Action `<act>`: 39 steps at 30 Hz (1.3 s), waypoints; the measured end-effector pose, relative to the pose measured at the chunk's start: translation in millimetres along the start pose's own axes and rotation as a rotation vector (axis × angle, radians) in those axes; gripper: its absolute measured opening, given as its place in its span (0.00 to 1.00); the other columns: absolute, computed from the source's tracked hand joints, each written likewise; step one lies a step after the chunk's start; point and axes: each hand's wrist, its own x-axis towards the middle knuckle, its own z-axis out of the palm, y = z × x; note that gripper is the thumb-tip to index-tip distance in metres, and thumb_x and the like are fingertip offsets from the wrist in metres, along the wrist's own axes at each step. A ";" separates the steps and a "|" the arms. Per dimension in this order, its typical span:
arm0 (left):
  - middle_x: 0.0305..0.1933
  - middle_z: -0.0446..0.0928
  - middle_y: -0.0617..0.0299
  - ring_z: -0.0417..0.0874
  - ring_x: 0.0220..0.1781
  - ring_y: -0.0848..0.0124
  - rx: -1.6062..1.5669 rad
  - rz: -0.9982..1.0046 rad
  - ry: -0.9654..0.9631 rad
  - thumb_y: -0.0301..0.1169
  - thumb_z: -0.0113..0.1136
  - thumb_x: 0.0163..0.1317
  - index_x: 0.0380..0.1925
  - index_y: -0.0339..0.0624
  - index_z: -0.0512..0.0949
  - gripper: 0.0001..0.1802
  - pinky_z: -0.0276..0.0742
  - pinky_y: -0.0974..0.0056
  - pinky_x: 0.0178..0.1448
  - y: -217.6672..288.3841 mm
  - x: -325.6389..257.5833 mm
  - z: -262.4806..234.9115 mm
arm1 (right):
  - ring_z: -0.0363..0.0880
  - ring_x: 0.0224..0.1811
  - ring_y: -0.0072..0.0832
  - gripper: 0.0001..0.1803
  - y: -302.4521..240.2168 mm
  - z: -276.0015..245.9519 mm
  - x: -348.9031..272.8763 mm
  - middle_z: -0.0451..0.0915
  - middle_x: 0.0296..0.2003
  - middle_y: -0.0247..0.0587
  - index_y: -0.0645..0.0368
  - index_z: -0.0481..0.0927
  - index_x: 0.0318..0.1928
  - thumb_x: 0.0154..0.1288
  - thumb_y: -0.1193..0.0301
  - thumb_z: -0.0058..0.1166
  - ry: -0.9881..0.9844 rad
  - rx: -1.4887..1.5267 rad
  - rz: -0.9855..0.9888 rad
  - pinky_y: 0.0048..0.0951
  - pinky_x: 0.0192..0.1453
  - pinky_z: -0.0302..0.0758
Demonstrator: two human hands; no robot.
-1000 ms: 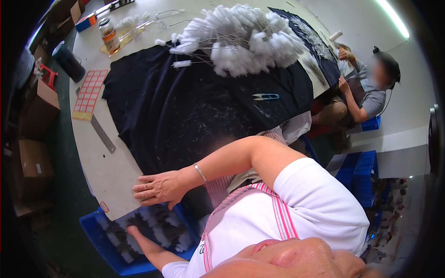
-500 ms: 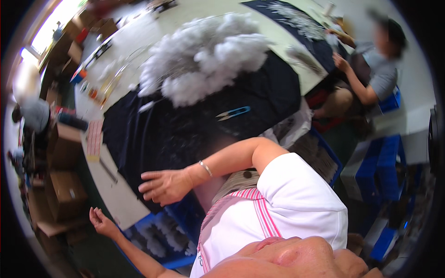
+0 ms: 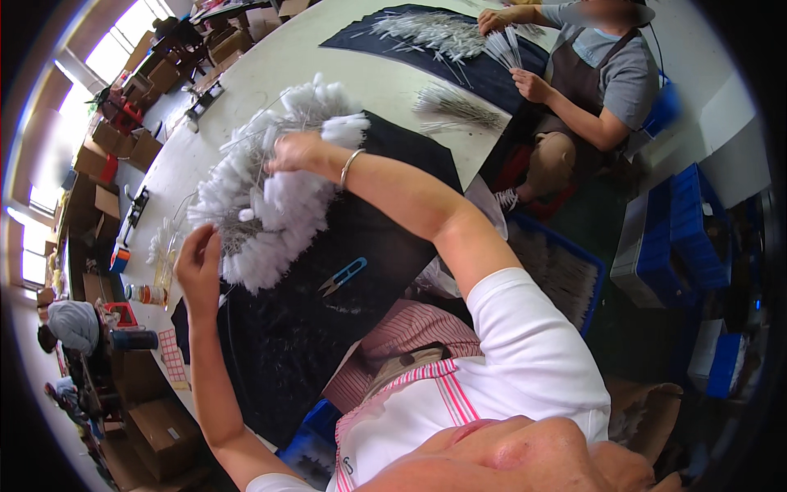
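A heap of white, fluffy-headed wire brushes (image 3: 283, 217) lies on a black cloth (image 3: 279, 340) spread over the table's near side. My right hand (image 3: 297, 152) reaches into the heap's upper part, its fingers closed around thin wire stems; how many they hold is hidden. Beside the heap's left edge is my left hand (image 3: 199, 254), fingers loosely bent and a little apart, with nothing visible between them. Blue-handled thread snips (image 3: 343, 276) rest on the cloth, nearer to me than the heap.
Across the white table (image 3: 270, 78), a co-worker (image 3: 602, 90) holds a fan of white brushes (image 3: 504, 49) near another pile (image 3: 430, 34). Loose wire stems (image 3: 459, 107) lie between us. Small jars (image 3: 146, 293) stand at left. A blue crate (image 3: 557, 271) sits below the table, right.
Both hands have moved forward from the near side to the heap, and the right has closed on stems there. My view has shifted, so the table sits differently in it.
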 end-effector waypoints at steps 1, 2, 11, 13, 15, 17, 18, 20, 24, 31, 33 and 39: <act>0.40 0.79 0.59 0.79 0.42 0.75 0.010 -0.009 -0.063 0.28 0.59 0.59 0.42 0.34 0.78 0.13 0.74 0.71 0.49 0.8 18.4 20.6 | 0.74 0.55 0.37 0.33 2.7 3.7 2.1 0.78 0.49 0.41 0.56 0.80 0.47 0.53 0.42 0.52 -0.082 -0.094 -0.008 0.43 0.59 0.65; 0.40 0.80 0.58 0.79 0.41 0.74 0.089 -0.031 -0.109 0.31 0.59 0.59 0.43 0.34 0.78 0.14 0.74 0.70 0.47 7.4 32.6 34.0 | 0.74 0.55 0.37 0.33 -1.5 3.4 1.6 0.78 0.49 0.41 0.56 0.80 0.47 0.53 0.42 0.52 -0.087 -0.090 -0.013 0.43 0.59 0.65; 0.32 0.78 0.46 0.80 0.36 0.58 0.587 -0.504 -0.417 0.56 0.50 0.58 0.34 0.27 0.78 0.34 0.75 0.62 0.42 -65.2 146.3 111.4 | 0.76 0.52 0.31 0.34 -9.2 23.0 30.2 0.81 0.44 0.39 0.45 0.82 0.44 0.39 0.39 0.61 -0.382 0.131 -0.345 0.28 0.53 0.71; 0.40 0.78 0.38 0.80 0.45 0.49 0.594 -0.617 -0.388 0.57 0.49 0.58 0.41 0.25 0.77 0.37 0.74 0.58 0.51 -64.9 154.7 120.7 | 0.76 0.52 0.32 0.34 -1.9 37.2 38.7 0.81 0.43 0.41 0.47 0.83 0.43 0.38 0.39 0.61 -0.314 0.173 -0.273 0.25 0.53 0.71; 0.45 0.76 0.35 0.76 0.54 0.49 0.737 -0.577 -0.366 0.58 0.52 0.56 0.44 0.21 0.73 0.41 0.74 0.57 0.53 -91.3 166.4 122.0 | 0.76 0.52 0.32 0.35 0.6 54.6 46.4 0.82 0.41 0.43 0.49 0.83 0.42 0.37 0.38 0.62 -0.244 0.221 -0.207 0.22 0.53 0.71; 0.47 0.75 0.35 0.73 0.57 0.50 0.633 -0.614 -0.320 0.57 0.56 0.54 0.46 0.19 0.72 0.42 0.74 0.57 0.53 -89.9 165.0 133.7 | 0.76 0.53 0.33 0.39 3.9 60.2 44.8 0.80 0.46 0.41 0.50 0.81 0.47 0.37 0.38 0.61 -0.234 0.283 -0.220 0.26 0.55 0.71; 0.49 0.74 0.35 0.71 0.59 0.51 0.526 -0.648 -0.268 0.55 0.60 0.52 0.47 0.17 0.70 0.44 0.74 0.57 0.53 -88.5 164.7 139.9 | 0.76 0.53 0.33 0.39 10.2 63.2 41.2 0.80 0.46 0.41 0.50 0.81 0.47 0.37 0.38 0.61 -0.234 0.288 -0.213 0.26 0.55 0.71; 0.47 0.75 0.38 0.74 0.56 0.54 0.427 -0.705 -0.158 0.53 0.64 0.49 0.48 0.17 0.69 0.44 0.75 0.58 0.51 -119.3 157.0 113.6 | 0.75 0.54 0.34 0.39 -22.7 45.3 -0.9 0.77 0.50 0.42 0.56 0.78 0.50 0.42 0.41 0.58 -0.128 0.261 -0.029 0.29 0.57 0.71; 0.42 0.78 0.45 0.81 0.41 0.60 -0.059 -0.763 -0.263 0.44 0.71 0.43 0.46 0.20 0.71 0.39 0.78 0.62 0.39 -91.1 153.1 121.6 | 0.75 0.54 0.37 0.37 -20.3 49.2 -13.0 0.76 0.50 0.49 0.68 0.73 0.51 0.50 0.48 0.53 -0.001 0.275 -0.005 0.30 0.57 0.71; 0.20 0.75 0.58 0.76 0.21 0.69 -0.258 -0.648 -0.008 0.28 0.61 0.41 0.19 0.35 0.75 0.07 0.72 0.65 0.26 -61.9 139.3 103.2 | 0.81 0.40 0.41 0.34 -32.2 38.3 -46.7 0.81 0.36 0.53 0.68 0.78 0.39 0.51 0.44 0.53 0.141 0.200 -0.256 0.37 0.46 0.76; 0.20 0.74 0.61 0.75 0.21 0.70 -0.320 -0.690 -0.076 0.28 0.60 0.42 0.19 0.38 0.75 0.06 0.72 0.65 0.27 -69.2 141.3 102.9 | 0.81 0.38 0.42 0.31 -26.6 33.3 -47.5 0.81 0.33 0.52 0.66 0.79 0.36 0.52 0.46 0.53 0.140 0.176 -0.277 0.38 0.44 0.76; 0.21 0.74 0.62 0.75 0.22 0.70 -0.495 -0.734 0.050 0.29 0.62 0.45 0.20 0.40 0.76 0.06 0.72 0.66 0.28 -91.6 126.4 69.5 | 0.80 0.31 0.43 0.19 -25.2 51.7 -29.3 0.80 0.26 0.49 0.60 0.80 0.28 0.55 0.54 0.56 0.635 0.481 -0.346 0.41 0.37 0.75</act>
